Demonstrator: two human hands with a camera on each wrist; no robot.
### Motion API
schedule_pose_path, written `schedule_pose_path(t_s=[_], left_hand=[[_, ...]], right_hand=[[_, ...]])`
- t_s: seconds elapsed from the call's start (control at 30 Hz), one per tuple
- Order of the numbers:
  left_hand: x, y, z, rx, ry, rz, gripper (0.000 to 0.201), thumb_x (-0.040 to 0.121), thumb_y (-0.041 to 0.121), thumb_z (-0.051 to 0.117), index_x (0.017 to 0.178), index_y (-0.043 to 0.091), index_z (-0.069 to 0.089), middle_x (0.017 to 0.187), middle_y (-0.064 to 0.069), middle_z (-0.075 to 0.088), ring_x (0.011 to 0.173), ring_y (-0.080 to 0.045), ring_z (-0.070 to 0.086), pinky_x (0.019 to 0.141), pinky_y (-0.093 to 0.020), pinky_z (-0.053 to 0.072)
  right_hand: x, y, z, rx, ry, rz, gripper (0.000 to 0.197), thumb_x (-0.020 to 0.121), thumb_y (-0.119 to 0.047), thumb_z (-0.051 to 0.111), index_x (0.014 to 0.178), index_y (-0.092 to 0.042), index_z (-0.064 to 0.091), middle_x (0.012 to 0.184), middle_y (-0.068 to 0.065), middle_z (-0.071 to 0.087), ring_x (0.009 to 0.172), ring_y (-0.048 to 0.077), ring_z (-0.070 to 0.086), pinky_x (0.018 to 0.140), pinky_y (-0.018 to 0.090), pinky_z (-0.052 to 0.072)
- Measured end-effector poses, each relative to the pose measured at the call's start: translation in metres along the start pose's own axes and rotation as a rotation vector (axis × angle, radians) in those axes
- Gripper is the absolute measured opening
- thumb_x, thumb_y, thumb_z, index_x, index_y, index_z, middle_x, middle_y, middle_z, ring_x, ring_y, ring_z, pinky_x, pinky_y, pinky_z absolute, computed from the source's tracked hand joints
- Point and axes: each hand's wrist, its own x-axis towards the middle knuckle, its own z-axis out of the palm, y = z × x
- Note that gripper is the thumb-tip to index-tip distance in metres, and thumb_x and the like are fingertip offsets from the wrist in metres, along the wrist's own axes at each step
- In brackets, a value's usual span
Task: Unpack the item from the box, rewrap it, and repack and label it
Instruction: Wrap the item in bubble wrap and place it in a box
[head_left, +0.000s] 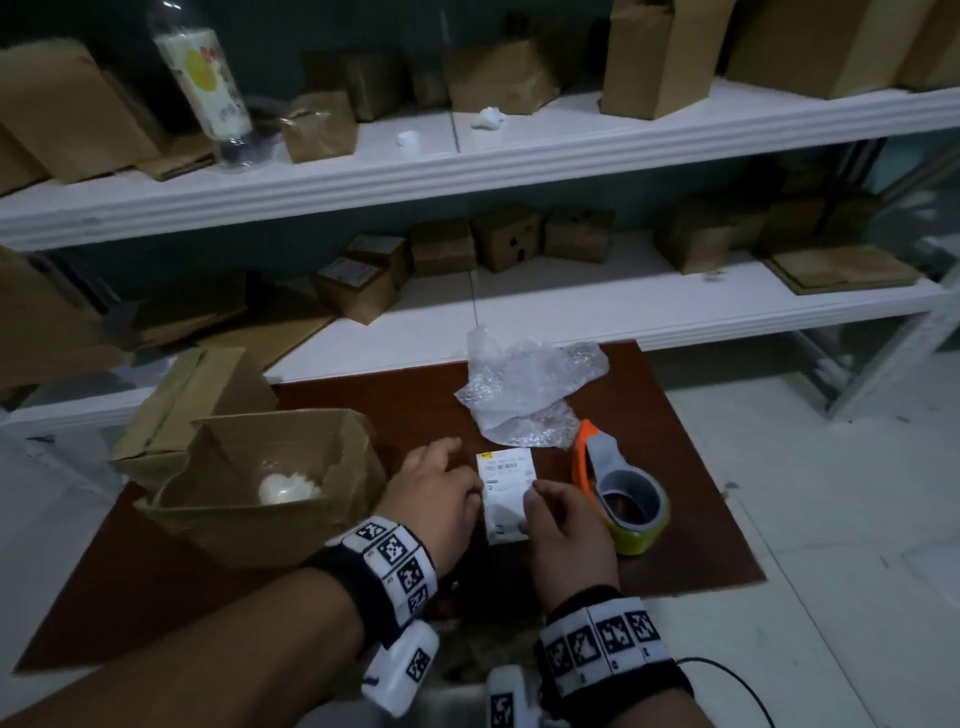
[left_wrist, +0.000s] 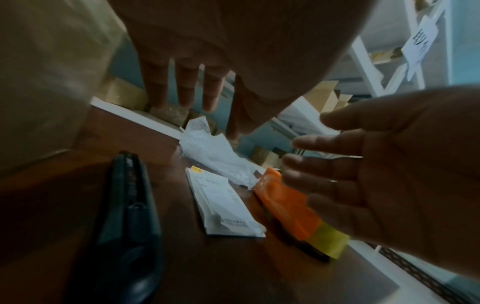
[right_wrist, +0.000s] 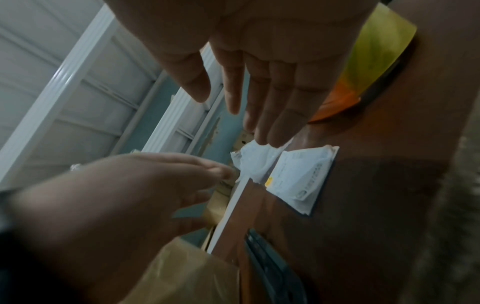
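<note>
A small stack of white printed labels (head_left: 505, 491) lies flat on the brown board (head_left: 691, 467). My left hand (head_left: 439, 486) is at its left edge and my right hand (head_left: 558, 517) at its right edge. In the wrist views both hands have straight fingers (left_wrist: 185, 90) (right_wrist: 262, 96) above the labels (left_wrist: 223, 202) (right_wrist: 302, 176) and grip nothing. The open cardboard box (head_left: 249, 519) stands to the left with a white wrapped item (head_left: 285, 488) inside. Crumpled bubble wrap (head_left: 524, 395) lies behind the labels.
An orange and grey tape dispenser (head_left: 618, 493) with yellowish tape sits right of the labels. A black cutter (left_wrist: 130, 205) lies on the board near the box. Another box (head_left: 192, 400) stands behind the open one. White shelves (head_left: 519, 166) behind hold several cartons and a bottle (head_left: 202, 78).
</note>
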Motion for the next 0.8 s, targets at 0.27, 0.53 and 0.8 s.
schedule_pose_path(t_s=[0.27, 0.53, 0.8], left_hand=[[0.1, 0.026, 0.015, 0.271, -0.253, -0.09, 0.041, 0.088, 0.03, 0.06, 0.127, 0.041, 0.062, 0.168, 0.001, -0.009, 0.152, -0.032, -0.015, 0.121, -0.057, -0.002], [0.119, 0.032, 0.013, 0.275, -0.253, -0.103, 0.057, 0.094, 0.035, 0.051, 0.149, 0.033, 0.038, 0.167, 0.004, 0.013, 0.154, -0.028, 0.002, 0.12, -0.064, 0.001], [0.069, 0.023, -0.031, -0.099, 0.29, 0.056, 0.059, 0.091, 0.035, 0.059, 0.147, 0.022, 0.044, 0.155, 0.0, 0.04, 0.144, -0.02, 0.033, 0.122, -0.044, 0.02]], right_hand=[[0.011, 0.001, -0.006, 0.034, -0.027, -0.033, 0.016, 0.097, -0.034, 0.058, 0.11, -0.027, 0.063, 0.097, -0.018, 0.059, 0.084, -0.01, 0.054, 0.071, 0.01, 0.04], [0.014, 0.002, -0.008, 0.068, 0.006, -0.017, 0.014, 0.095, -0.035, 0.059, 0.107, -0.03, 0.064, 0.103, -0.013, 0.067, 0.093, -0.001, 0.061, 0.086, 0.025, 0.05], [0.007, -0.006, -0.002, 0.126, -0.019, 0.008, 0.009, 0.097, -0.034, 0.059, 0.104, -0.032, 0.062, 0.096, -0.01, 0.068, 0.09, 0.005, 0.064, 0.076, 0.023, 0.049]])
